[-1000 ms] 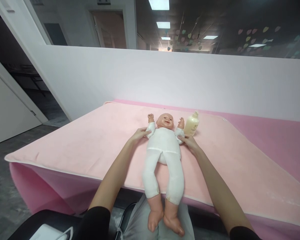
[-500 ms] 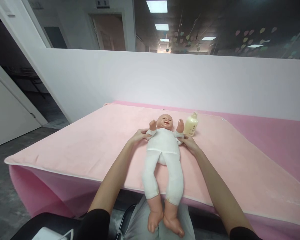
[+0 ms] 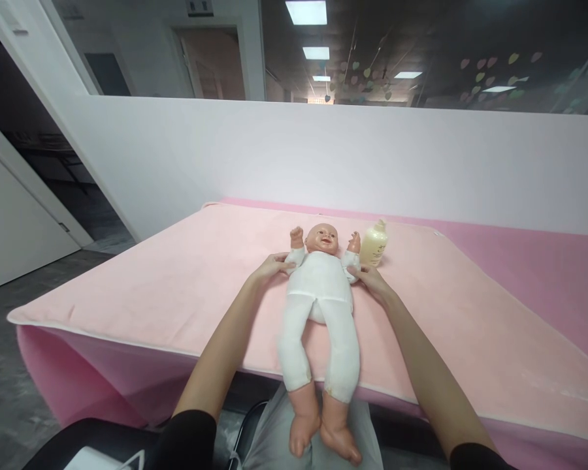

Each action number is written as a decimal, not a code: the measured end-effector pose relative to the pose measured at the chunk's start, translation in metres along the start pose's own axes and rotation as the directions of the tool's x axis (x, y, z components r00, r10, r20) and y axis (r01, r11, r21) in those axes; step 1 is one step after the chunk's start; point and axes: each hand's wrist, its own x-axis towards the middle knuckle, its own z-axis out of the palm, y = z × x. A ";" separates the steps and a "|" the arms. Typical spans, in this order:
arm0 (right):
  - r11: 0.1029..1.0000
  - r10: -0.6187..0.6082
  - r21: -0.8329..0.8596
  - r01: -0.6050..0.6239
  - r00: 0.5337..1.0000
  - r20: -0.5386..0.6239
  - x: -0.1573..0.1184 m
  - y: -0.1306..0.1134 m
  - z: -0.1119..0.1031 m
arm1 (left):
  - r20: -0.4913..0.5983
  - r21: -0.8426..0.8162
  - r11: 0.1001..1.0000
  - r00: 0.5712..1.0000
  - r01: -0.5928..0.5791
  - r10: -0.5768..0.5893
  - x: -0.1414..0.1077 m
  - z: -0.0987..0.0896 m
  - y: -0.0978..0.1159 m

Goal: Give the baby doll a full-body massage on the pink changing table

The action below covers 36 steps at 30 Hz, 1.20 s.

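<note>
While holding doll (image 3: 319, 281) by both arms, pinching left-side arm (image 3: 295, 255) between thumb and fingers of left hand (image 3: 275, 264), right-side arm (image 3: 349, 260) likewise with right hand (image 3: 372, 277). Lying face up on pink blanket (image 3: 176, 281), with doll's head toward far side, feet past near edge above grey lap (image 3: 268, 434). Just beyond right hand, pale yellow bottle (image 3: 374, 244), upright.

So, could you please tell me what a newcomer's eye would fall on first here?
Probably the baby doll, lying face up on the pale pink cloth, feet past the near edge. The left hand and right hand hold its arms. A pale yellow bottle stands beyond the right hand.
</note>
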 end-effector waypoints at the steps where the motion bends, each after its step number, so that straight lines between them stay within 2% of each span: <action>1: 1.000 0.001 0.010 -0.001 0.999 0.039 -0.001 -0.001 -0.002 | 0.024 -0.014 1.000 1.000 -0.002 0.002 -0.001 -0.001 0.000; 4: 1.000 0.006 0.004 -0.006 0.989 0.148 -0.006 -0.005 -0.007 | 0.008 -0.046 0.999 1.000 0.002 -0.001 0.000 -0.002 -0.003; 6: 1.000 -0.004 -0.003 0.005 0.986 0.168 -0.009 -0.006 -0.008 | -0.034 -0.041 0.999 0.999 -0.012 0.010 0.003 -0.003 -0.006; 11: 1.000 -0.023 0.011 0.022 0.995 0.095 -0.011 -0.005 -0.005 | -0.065 -0.011 1.000 0.998 -0.011 0.010 0.004 -0.003 -0.008; 17: 0.996 -0.062 -0.059 0.063 0.998 0.014 0.001 0.002 0.000 | -0.014 -0.050 0.998 0.999 -0.042 0.041 0.001 0.004 -0.005; 22: 0.997 -0.014 -0.082 0.001 0.988 -0.154 0.006 0.003 0.009 | -0.162 0.039 0.999 0.987 0.002 0.004 0.010 0.004 -0.010; 25: 0.995 -0.022 -0.104 0.007 0.989 -0.148 0.007 0.002 0.009 | -0.206 0.047 0.998 0.978 0.029 -0.019 0.012 0.004 -0.010; 29: 0.997 0.004 -0.074 -0.013 0.993 -0.121 0.005 0.002 0.007 | -0.157 0.053 0.999 0.988 0.014 -0.006 0.008 0.006 -0.010; 32: 0.992 -0.086 -0.102 0.072 0.986 -0.140 0.001 0.001 0.012 | -0.164 0.120 0.992 0.984 -0.044 0.064 0.005 0.010 -0.010; 36: 0.941 -0.290 -0.221 0.256 0.947 -0.140 -0.006 -0.004 0.023 | -0.213 0.269 0.948 0.949 -0.171 0.232 0.002 0.017 -0.006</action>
